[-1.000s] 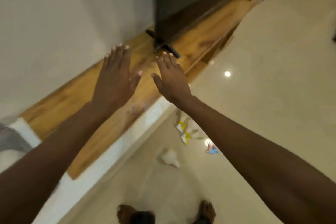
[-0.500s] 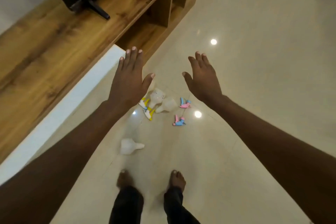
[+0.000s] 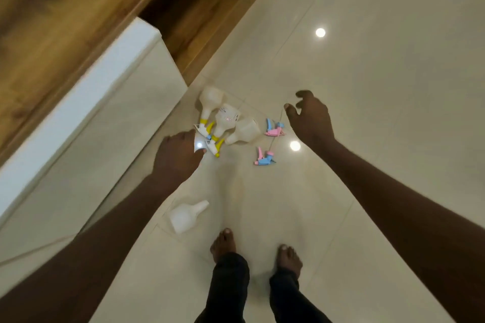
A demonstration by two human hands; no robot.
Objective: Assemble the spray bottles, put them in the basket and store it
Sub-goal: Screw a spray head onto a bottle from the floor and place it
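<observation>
Glossy cream floor (image 3: 380, 86), tiled, with ceiling-light glare spots. Wooden cabinet (image 3: 52, 21) upper left is blurred and cut off by the frame; its white front (image 3: 91, 118) borders the bottles. Three bottles (image 3: 225, 118) lie clustered and touching, two with yellow-collared heads partly hidden by glare and the left hand (image 3: 178, 157). That hand hangs over them, fingers curled; contact cannot be told. Right hand (image 3: 309, 118) is open, empty, just beside a pink-blue head (image 3: 274, 130). Second loose head (image 3: 263, 158) lies near. Fourth bottle (image 3: 187, 215), headless, lies by the feet (image 3: 223, 244). Floor right is open.
</observation>
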